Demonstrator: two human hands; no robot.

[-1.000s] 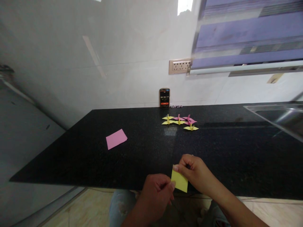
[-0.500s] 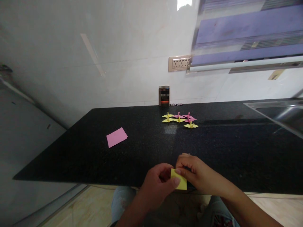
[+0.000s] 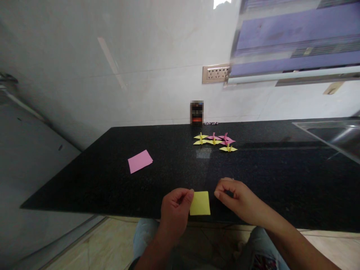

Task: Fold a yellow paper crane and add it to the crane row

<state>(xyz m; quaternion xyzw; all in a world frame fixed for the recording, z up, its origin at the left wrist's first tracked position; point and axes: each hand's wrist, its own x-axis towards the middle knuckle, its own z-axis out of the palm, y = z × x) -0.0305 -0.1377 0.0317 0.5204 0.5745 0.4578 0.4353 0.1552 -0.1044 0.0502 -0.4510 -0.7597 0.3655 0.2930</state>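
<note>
A black counter (image 3: 171,161) runs along a pale wall (image 3: 157,82), its front edge just on the near side of the yellow paper (image 3: 200,203). Nearer than that paper, below the counter edge, are two denim-covered knees (image 3: 144,234). The yellow paper is square, its near edge almost in line with the counter's; whether it lies flat or is held slightly up, I cannot tell. At its left edge, the left hand (image 3: 174,210) clamps the upper corner under the thumb. Just right of it, apart from the paper, the right hand (image 3: 239,193) has thumb and forefinger brought together, with a narrow gap between them and the paper's right edge.

Beyond the yellow paper and well to its left lies a pink paper (image 3: 140,161), with a broad stretch of dark surface between the two. Straight beyond the yellow paper and slightly right, seven paper cranes (image 3: 214,142), four yellow and three pink, sit close together. A metal sink (image 3: 312,140) is set far right of it. Farthest back, a blurred dark upright object (image 3: 197,113) stands against the wall.
</note>
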